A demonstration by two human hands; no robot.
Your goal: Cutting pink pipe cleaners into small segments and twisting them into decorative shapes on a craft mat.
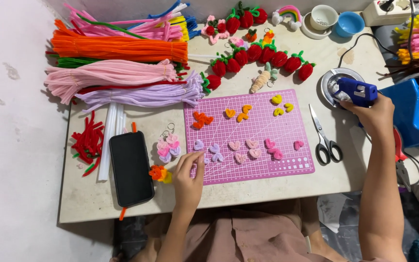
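White and low, the table (88, 204) holds a pink cutting mat (267, 160) near its front edge, where the left hand (188, 177) pinches a small orange and yellow fuzzy flower (160, 173) beside a black phone (131, 167). Farther back by the right edge, the right hand (374, 114) wraps around a blue glue gun (357, 92) resting on a round metal dish (333, 80), maybe to catch drips. Piles of fuzzy sticks (117, 48) lie along the far left edge.
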